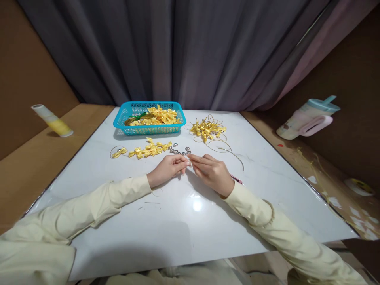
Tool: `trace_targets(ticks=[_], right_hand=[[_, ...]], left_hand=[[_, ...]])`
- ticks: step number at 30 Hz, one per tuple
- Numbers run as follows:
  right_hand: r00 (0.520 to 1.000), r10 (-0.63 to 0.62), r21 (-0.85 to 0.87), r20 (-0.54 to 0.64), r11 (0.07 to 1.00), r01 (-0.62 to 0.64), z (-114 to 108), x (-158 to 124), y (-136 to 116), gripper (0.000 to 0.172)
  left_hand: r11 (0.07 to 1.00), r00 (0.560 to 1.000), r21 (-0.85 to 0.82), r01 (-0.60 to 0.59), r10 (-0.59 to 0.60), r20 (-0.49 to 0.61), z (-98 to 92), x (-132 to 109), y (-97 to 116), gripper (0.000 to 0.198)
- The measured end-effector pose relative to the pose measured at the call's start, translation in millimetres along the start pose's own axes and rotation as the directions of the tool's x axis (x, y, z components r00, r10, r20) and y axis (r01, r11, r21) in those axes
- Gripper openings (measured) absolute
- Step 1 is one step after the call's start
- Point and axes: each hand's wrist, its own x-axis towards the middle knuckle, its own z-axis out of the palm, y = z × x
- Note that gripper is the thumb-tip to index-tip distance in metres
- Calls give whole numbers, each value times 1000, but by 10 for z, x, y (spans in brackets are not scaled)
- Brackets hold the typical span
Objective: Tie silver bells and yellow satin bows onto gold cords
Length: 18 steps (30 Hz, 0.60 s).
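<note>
My left hand is closed in a pinch over the middle of the white table. Its fingertips meet those of my right hand, whose fingers are also pressed together. Whatever lies between them is too small to make out. Just beyond the fingertips are several shiny silver beads. Left of these runs a row of yellow ribbon bows, with a bow on a looped cord at its end. A pink-handled tool lies partly hidden behind my right wrist.
A blue basket of yellow bows stands at the back left. Bows with tangled cords lie right of it. Thin pins rest near my left forearm. A tumbler stands at the right, a yellow roll at the left.
</note>
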Motion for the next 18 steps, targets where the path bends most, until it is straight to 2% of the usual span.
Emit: trace_targets(ticks=[18], right_hand=[[994,-76,-129,76,988,85,-38,-5,7,30]], left_hand=[[999,999,-32,14,-13,34,-37,22,-33,25]])
